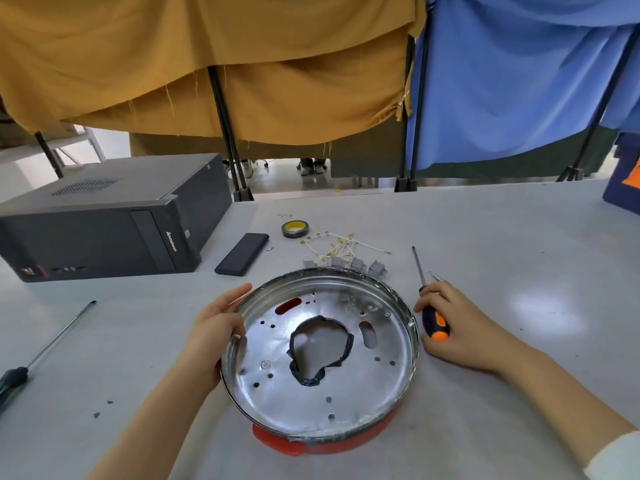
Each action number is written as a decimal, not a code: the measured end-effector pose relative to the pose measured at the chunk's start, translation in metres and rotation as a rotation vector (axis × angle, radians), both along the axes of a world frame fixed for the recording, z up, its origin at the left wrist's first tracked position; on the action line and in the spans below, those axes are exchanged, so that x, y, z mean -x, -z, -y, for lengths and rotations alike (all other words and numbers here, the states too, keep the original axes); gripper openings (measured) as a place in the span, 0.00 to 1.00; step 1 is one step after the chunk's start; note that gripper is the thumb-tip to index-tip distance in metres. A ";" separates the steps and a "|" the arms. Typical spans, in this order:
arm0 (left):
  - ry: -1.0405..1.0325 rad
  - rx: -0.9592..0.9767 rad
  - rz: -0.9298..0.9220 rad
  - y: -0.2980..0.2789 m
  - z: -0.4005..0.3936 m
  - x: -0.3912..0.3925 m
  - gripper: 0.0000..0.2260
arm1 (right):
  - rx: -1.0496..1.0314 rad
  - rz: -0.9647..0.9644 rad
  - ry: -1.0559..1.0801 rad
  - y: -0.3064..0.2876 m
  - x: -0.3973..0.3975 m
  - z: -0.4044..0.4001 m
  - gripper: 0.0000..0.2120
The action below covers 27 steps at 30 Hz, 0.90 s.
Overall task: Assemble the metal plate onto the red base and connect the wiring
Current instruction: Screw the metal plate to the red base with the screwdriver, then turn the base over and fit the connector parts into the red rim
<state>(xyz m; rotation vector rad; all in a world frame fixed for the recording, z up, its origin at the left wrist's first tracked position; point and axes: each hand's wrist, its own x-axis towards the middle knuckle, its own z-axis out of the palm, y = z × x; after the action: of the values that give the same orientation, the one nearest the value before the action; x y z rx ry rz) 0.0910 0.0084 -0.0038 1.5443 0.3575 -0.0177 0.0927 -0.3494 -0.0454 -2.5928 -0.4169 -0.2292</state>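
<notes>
- Now your left hand is gripping the metal plate rim, seated on the red base.
- Your right hand is seemingly grasping the screwdriver; keep steadying while driving.

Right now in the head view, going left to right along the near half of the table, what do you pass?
Long screwdriver → left hand → metal plate → orange-and-black screwdriver under the right hand.

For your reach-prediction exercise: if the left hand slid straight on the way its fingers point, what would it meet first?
Probably the small grey connectors beyond the metal plate. The left hand grips the plate's rim, its fingers pointing up-right along it; depth is unclear.
</notes>
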 end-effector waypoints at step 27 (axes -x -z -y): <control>0.300 -0.374 0.904 -0.071 -0.014 0.014 0.27 | -0.706 -0.162 0.148 -0.098 -0.023 -0.087 0.14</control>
<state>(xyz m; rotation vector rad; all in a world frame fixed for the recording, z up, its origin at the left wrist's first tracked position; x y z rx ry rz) 0.0772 0.0225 0.0669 1.7875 -0.6177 0.5223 0.1154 -0.2622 0.0530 -1.9250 -0.0590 -0.1734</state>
